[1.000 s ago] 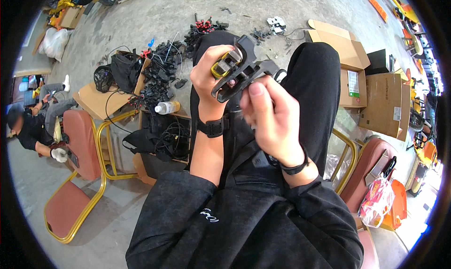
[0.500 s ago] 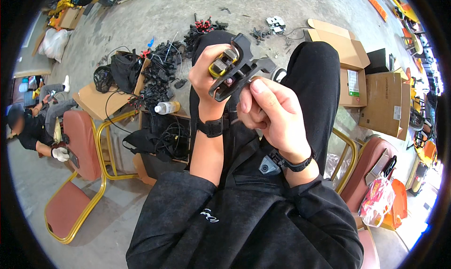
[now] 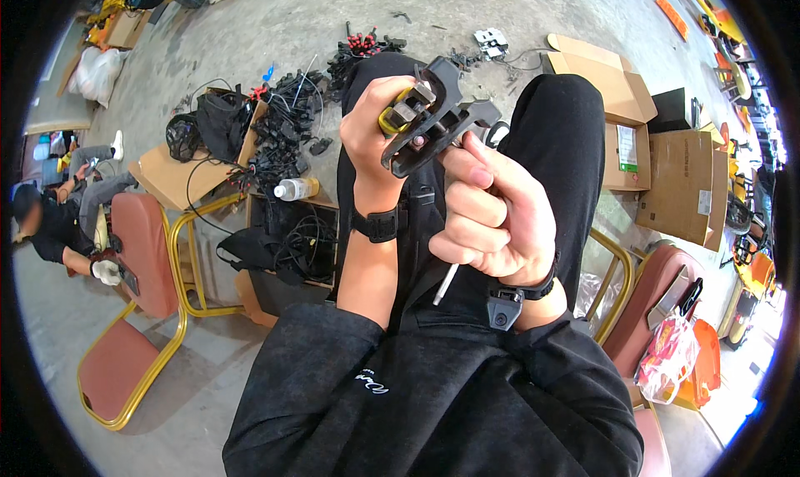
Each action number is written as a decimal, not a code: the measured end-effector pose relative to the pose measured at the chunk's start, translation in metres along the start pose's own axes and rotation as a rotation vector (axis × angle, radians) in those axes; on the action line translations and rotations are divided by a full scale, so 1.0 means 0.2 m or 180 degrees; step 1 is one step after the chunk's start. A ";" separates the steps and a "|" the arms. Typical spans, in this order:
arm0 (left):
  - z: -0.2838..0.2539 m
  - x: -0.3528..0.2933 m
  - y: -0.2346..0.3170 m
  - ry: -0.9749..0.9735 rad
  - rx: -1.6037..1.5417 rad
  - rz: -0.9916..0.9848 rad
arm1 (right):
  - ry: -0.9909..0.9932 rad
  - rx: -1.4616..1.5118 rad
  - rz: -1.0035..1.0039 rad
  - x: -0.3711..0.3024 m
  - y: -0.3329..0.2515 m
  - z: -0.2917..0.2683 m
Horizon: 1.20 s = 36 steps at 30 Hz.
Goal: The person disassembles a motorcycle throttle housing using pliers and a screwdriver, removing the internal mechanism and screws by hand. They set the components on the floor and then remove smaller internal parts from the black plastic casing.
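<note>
1. Head view: a black bracket [image 3: 448,132], curved and two-armed, is being held up above the lap, between the knees.
2. A metal-and-yellow fitting [image 3: 408,110] is being carried against the bracket, beside the left fingers.
3. Left hand [image 3: 367,123]: bracket and fitting are being gripped from the left side, the fingers being wrapped round; a black strap [image 3: 383,225] is being worn at the wrist.
4. Right hand [image 3: 504,210]: a thin pale rod [image 3: 446,284] is being gripped in curled fingers, its lower end being exposed beneath them; thumb and forefinger are being held close under the bracket, though whether they are touching it cannot be told.
5. A small dark device [image 3: 503,308] is being worn at the right wrist.
6. To the left, a heap of black parts [image 3: 287,123] is being displayed beside a clear bottle [image 3: 292,190].
7. On the floor ahead, a white-and-black device [image 3: 490,44] is being shown.
8. To the right, an opened cardboard box [image 3: 604,85] is being flanked by a brown carton [image 3: 679,185].
9. At far left, a dark flat object on a reddish chair [image 3: 146,244] is being approached or touched by a co-worker's gloved hand [image 3: 106,272].
</note>
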<state>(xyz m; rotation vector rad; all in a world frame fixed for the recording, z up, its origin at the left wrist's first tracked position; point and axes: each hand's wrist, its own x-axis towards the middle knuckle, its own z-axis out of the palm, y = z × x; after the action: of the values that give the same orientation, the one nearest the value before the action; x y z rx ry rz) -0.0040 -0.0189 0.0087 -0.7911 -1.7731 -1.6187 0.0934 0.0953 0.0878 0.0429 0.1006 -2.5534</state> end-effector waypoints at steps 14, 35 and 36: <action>-0.02 0.01 0.06 -0.0285 0.0513 -0.0259 | 0.0321 -0.1463 -0.1049 0.02 0.08 0.01; -0.04 -0.01 0.04 -0.0413 0.1073 -0.0192 | 0.0209 -0.1686 -0.0915 0.03 0.04 -0.04; -0.03 -0.01 0.05 -0.0415 0.1068 -0.0192 | 0.0213 -0.1687 -0.0918 0.03 0.03 -0.04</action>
<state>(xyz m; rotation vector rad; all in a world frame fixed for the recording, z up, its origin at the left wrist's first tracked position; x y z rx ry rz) 0.0049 -0.0248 0.0147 -0.7019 -2.1070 -1.2797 0.0926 0.0879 0.0789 -0.0977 0.8580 -2.7217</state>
